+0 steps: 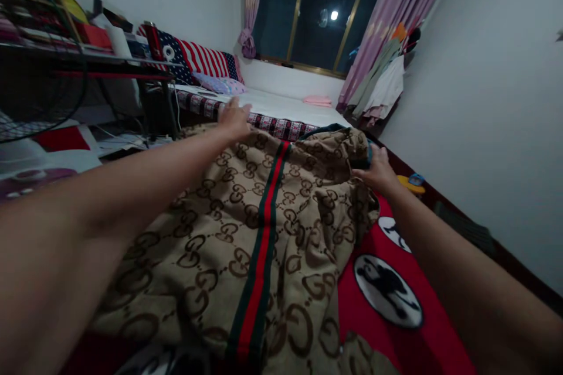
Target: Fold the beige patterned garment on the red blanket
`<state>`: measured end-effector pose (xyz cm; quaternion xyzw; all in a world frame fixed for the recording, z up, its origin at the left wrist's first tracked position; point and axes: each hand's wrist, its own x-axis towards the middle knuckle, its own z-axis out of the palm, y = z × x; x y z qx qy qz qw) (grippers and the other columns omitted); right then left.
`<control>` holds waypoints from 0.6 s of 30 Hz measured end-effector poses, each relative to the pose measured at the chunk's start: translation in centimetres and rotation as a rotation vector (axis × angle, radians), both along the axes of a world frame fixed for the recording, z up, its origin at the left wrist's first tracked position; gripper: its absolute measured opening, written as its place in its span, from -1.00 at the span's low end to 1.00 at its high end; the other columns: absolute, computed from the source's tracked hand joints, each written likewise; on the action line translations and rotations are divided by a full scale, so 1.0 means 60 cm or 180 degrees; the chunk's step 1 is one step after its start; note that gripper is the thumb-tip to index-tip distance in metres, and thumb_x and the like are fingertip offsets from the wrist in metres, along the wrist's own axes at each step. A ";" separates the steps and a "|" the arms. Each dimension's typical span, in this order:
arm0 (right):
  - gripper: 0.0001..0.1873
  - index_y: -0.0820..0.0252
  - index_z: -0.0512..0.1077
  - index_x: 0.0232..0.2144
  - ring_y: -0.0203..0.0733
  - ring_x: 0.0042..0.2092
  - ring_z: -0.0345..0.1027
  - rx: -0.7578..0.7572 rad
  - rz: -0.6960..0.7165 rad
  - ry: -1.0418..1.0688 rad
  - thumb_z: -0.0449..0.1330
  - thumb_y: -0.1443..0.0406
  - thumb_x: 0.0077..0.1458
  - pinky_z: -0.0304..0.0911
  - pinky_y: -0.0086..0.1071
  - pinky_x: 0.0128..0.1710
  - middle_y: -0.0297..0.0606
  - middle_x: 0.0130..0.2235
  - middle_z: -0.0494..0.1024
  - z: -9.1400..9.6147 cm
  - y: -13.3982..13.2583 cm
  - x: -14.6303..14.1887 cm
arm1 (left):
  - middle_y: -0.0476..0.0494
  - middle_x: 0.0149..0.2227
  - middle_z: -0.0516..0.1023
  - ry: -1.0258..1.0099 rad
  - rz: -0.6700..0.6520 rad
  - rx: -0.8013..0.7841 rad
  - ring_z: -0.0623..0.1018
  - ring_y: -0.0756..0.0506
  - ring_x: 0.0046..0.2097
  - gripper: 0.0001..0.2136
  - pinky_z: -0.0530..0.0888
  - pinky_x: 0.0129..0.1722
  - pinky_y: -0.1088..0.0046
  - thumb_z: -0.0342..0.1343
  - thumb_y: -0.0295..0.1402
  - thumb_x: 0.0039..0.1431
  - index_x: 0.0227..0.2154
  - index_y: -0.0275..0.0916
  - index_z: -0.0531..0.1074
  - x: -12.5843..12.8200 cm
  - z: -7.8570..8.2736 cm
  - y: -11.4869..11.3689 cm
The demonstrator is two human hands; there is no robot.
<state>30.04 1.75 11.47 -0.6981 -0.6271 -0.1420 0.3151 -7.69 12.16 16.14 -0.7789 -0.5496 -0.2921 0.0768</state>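
A tan jacket with a brown letter pattern and a green-red-green stripe down its middle lies spread out before me. My left hand is at its far left edge, fingers extended and somewhat apart, with no cloth visibly gripped. At the far right, my right hand has thumb and fingers around a bunched edge of the jacket, where a dark teal part shows. Beneath the garment is a red blanket with black-and-white round pictures.
Beyond the jacket is a bed with a flag-patterned cushion and a folded pink cloth. A cluttered desk stands left, near a fan. Clothes hang by the purple curtain. A yellow stool is right.
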 end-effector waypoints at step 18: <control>-0.70 0.17 0.49 -0.28 -0.12 -0.31 0.44 -0.0190 0.0019 0.0226 0.07 0.26 -0.06 0.27 -0.35 -0.27 -0.22 -0.34 0.58 -0.059 -0.228 0.016 | -0.29 0.35 0.05 0.0204 -0.2871 -0.1343 0.04 -0.26 0.37 -0.42 0.05 0.32 0.14 0.01 -0.06 0.24 0.26 -0.20 0.20 0.104 -0.170 -0.275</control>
